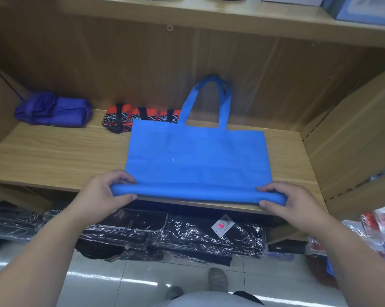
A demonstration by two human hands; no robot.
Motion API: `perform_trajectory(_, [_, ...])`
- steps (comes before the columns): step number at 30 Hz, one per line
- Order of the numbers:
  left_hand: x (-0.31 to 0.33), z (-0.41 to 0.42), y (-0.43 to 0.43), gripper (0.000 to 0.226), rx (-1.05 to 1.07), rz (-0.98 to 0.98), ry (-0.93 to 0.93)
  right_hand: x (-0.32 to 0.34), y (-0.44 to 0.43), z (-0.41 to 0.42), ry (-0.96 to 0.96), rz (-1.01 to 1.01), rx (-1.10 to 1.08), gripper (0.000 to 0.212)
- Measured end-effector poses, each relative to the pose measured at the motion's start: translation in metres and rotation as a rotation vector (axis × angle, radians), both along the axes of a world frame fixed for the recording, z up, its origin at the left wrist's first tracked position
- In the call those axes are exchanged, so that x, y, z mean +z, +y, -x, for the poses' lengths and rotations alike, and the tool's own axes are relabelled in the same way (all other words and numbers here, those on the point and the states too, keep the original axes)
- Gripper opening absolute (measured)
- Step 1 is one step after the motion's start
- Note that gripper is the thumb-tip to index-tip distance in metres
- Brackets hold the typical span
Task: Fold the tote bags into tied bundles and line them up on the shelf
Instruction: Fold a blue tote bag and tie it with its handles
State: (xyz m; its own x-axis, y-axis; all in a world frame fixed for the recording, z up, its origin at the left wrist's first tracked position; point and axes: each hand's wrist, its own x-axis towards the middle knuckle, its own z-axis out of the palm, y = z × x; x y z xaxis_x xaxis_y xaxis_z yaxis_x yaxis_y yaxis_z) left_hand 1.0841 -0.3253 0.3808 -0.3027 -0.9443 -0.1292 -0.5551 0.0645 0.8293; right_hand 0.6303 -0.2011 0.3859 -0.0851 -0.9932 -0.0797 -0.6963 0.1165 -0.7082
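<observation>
A shop aisle with pale floor tiles runs under a wooden shelf unit, and black goods in shiny plastic wrap (171, 231) are stacked on the floor below the working shelf (54, 160).

Nearest the camera, both hands sit at the shelf's front edge. The left hand (103, 193) and the right hand (295, 204) each pinch one end of a rolled hem of the blue tote bag (196, 151). The fingers (122, 177) curl over the top of the roll with the thumbs below, so both hands are closed around the fabric.

The bag lies flat on the shelf, its bottom edge turned into a tight, even tube at the front lip and its two handles (209, 94) standing up against the back panel. Most of the body is unrolled.

Farther back on the left, three red and black patterned bundles (140, 117) sit side by side, the nearest partly hidden behind the blue bag's corner, and a purple bundle (54, 108) lies apart from them, nearer the left wall.

The step in hand looks like the early part of rolling this bag. The next move probably calls for both hands to turn the roll away together at an even pace, keeping the ends level so the tube stays straight, until it reaches the handles, which could then tie it.
</observation>
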Motion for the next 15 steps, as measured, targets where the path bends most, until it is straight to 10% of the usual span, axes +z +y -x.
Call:
perform_trajectory(8, [-0.004,0.015,-0.012,0.023,0.222,-0.081,0.274,0.004,-0.013,-0.011,-0.15,0.043,-0.249,0.016])
perform_trajectory(15, [-0.017,0.026,-0.019,0.022,0.33,0.018,-0.043,0.0,-0.035,-0.026,0.162,-0.041,-0.395,0.036])
